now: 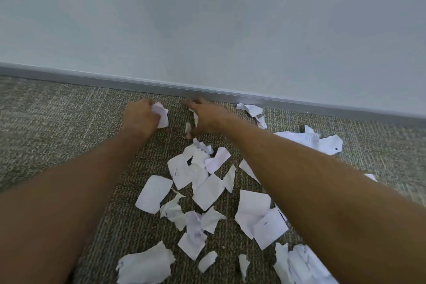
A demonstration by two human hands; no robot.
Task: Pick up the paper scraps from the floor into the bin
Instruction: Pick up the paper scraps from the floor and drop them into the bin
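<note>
Several torn white paper scraps (208, 189) lie scattered over the grey-brown carpet (57, 122), mostly between my two forearms and to the right. My left hand (140, 116) is closed around a crumpled white scrap (161, 114) near the wall. My right hand (206, 115) reaches down to the carpet just right of it, fingers spread over a small scrap (188, 127) that it touches or pinches; the grip is blurred. No bin is in view.
A pale wall (207, 18) with a grey skirting strip (161, 86) runs across just beyond my hands. More scraps lie by the skirting (251, 108) and at the right (322, 142). The carpet at the left carries no paper.
</note>
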